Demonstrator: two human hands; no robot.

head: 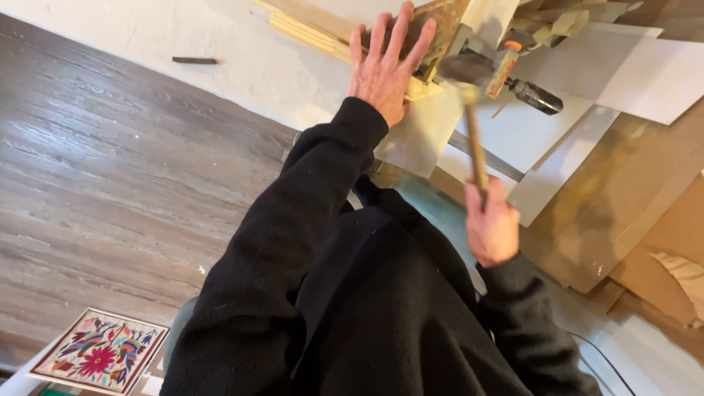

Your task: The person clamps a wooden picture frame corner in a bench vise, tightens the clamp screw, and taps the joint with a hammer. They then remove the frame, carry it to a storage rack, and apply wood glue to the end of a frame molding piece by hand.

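Long black sleeves of soft, slightly fuzzy fabric on both arms, cuffs ending at wrists. Left sleeve (293, 220) broad, loose, with soft folds below left hand (383, 62); cuff plain, no buttons. Right sleeve (524, 308) same black fabric, cuff snug just below right hand (490, 224). Black garment on torso and lap (389, 323) between sleeves, matte, seam fold running down middle. Both hands bare: no gloves, rings or watch visible.
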